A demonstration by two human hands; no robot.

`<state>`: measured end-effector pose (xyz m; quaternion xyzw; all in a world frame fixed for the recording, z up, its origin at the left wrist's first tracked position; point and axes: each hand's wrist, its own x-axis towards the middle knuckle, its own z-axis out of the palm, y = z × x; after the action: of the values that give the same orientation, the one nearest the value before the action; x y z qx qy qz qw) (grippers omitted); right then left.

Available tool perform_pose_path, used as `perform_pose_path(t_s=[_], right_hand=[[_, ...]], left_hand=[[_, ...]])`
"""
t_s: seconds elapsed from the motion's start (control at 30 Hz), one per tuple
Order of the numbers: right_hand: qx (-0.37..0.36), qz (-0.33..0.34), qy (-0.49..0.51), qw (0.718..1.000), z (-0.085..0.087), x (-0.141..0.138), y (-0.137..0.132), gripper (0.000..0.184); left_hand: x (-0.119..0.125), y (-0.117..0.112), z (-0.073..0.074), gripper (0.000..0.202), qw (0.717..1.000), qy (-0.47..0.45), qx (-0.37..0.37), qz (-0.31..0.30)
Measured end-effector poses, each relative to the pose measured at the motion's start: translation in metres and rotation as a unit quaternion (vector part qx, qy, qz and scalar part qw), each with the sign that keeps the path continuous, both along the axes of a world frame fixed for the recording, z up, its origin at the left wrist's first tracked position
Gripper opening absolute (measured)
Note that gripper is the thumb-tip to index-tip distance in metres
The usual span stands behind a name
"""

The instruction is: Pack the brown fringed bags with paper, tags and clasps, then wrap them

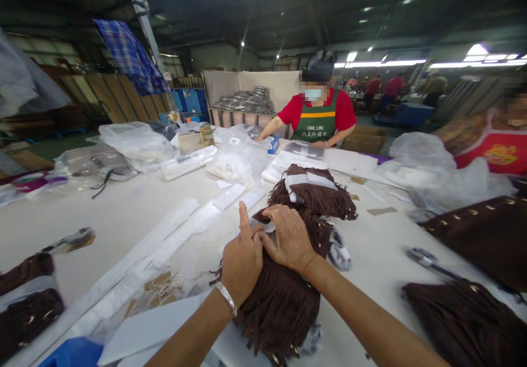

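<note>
A dark brown fringed bag [284, 295] with gold eyelets lies in front of me on the white table. My left hand [242, 254], a silver bangle at its wrist, is at the bag's upper part. Its index finger points up while the other fingers close on a white packing sheet [269, 226]. From the right, my right hand [288, 238] bends its fingers over the same sheet, its thumb close to the left hand. The fingers hide much of the sheet. Just beyond lies another fringed bag [341, 199] with a white strip across it.
More brown bags lie at the right [469, 317] and left [28, 306]. White foam strips [164, 246] and clear plastic bags [234, 161] cover parts of the table [132, 205]. Across it stands a co-worker in a green apron [317, 120]; another person [494, 142] is at far right.
</note>
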<state>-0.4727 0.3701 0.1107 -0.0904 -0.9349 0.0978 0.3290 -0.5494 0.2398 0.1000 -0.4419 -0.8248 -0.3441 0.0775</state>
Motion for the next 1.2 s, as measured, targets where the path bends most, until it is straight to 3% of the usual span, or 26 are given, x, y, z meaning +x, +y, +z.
perform_pose_path(t_s=[0.1, 0.33, 0.53, 0.73, 0.93, 1.2], right_hand=[[-0.049, -0.034, 0.023, 0.998, 0.002, 0.004, -0.001, 0.033], [-0.237, -0.025, 0.048, 0.970, -0.001, 0.001, 0.007, 0.036], [-0.322, -0.010, 0.082, 0.943, 0.000, 0.001, 0.011, 0.037], [-0.346, -0.025, 0.131, 0.929, -0.003, 0.000, 0.011, 0.033], [-0.338, -0.053, 0.179, 0.922, -0.001, -0.001, 0.016, 0.033], [-0.374, -0.003, 0.167, 0.912, 0.029, 0.020, 0.021, 0.033]], left_hand=[[-0.002, -0.003, 0.001, 0.077, 0.998, -0.053, 0.014, -0.017], [0.001, -0.005, 0.004, 0.077, 0.997, -0.061, -0.004, -0.044], [0.000, -0.007, 0.010, 0.077, 0.990, -0.074, 0.034, -0.114], [0.013, 0.003, 0.012, 0.072, 0.995, -0.084, 0.015, -0.051], [0.023, 0.016, 0.010, 0.055, 0.996, -0.091, 0.011, 0.013], [0.020, 0.015, 0.002, 0.047, 0.995, -0.091, 0.049, 0.001]])
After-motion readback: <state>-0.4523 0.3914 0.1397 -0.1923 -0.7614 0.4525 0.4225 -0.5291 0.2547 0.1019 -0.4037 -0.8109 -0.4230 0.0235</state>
